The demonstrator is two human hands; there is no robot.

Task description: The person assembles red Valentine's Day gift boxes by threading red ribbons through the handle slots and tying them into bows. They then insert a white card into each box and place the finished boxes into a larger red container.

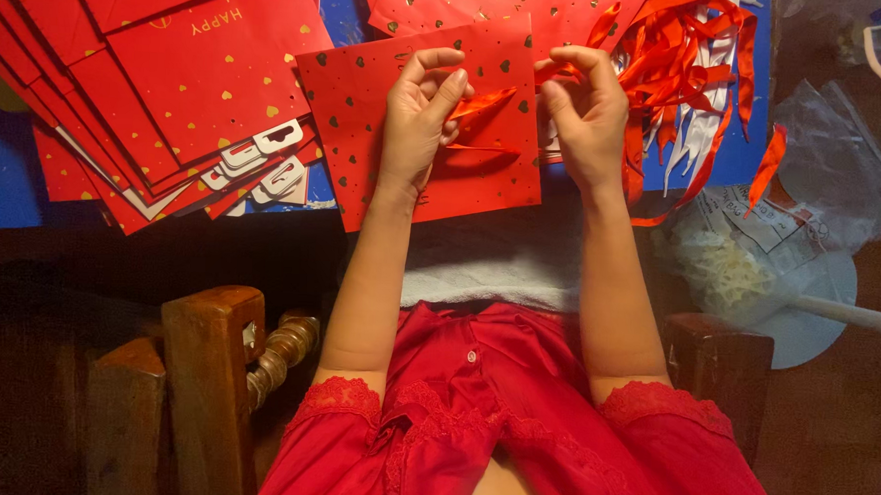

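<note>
Both hands up over the red bag (367,128) on the bench: left hand (421,115) and right hand (584,111) each pinching the red ribbon (485,103), stretched between them above it.

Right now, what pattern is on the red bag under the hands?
Small gold and dark hearts on the red bag; head view.

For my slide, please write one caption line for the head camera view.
Left hand and right hand pinch a red satin ribbon over a flat red paper bag with gold hearts.
</note>
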